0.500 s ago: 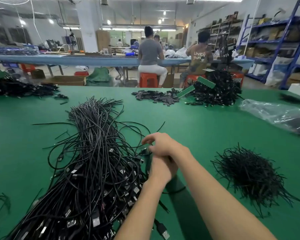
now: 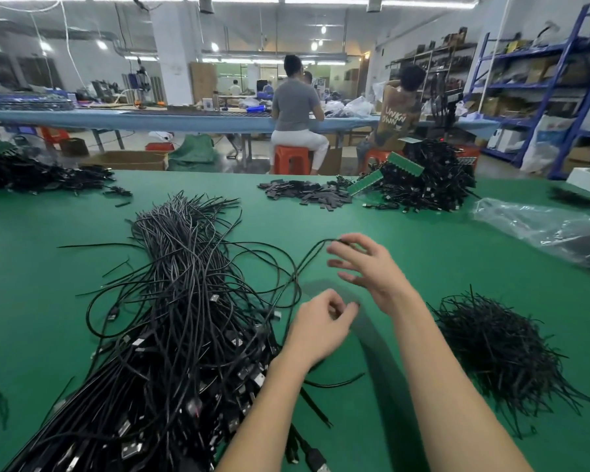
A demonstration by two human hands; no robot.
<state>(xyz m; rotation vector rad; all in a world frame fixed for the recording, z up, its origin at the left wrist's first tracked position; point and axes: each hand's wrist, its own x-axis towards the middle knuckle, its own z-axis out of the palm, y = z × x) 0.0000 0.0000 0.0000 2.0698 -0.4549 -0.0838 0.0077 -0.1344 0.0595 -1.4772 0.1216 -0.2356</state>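
Note:
A big heap of black USB cables (image 2: 184, 318) lies on the green table (image 2: 440, 253), left of centre. My right hand (image 2: 365, 267) is held out over the mat with its fingers spread. The bend of one black cable (image 2: 307, 260) is caught at its far fingertips, and from there the cable runs back down into the heap. Nearer to me, my left hand (image 2: 321, 325) hovers by the heap's right edge. Its fingers and thumb are curled together, pinching a small dark piece of that cable.
A mound of short black ties (image 2: 498, 345) sits at the right. Farther back lie flat dark pieces (image 2: 307, 192), another cable pile with green strips (image 2: 423, 182), a clear plastic bag (image 2: 542, 226) and more cables (image 2: 38, 175) far left. Two people sit at a blue bench beyond.
My hands were pressed together at the heap's edge. They have since come apart: the right hand moved up and away, drawing one cable out of the heap, and the left stayed low.

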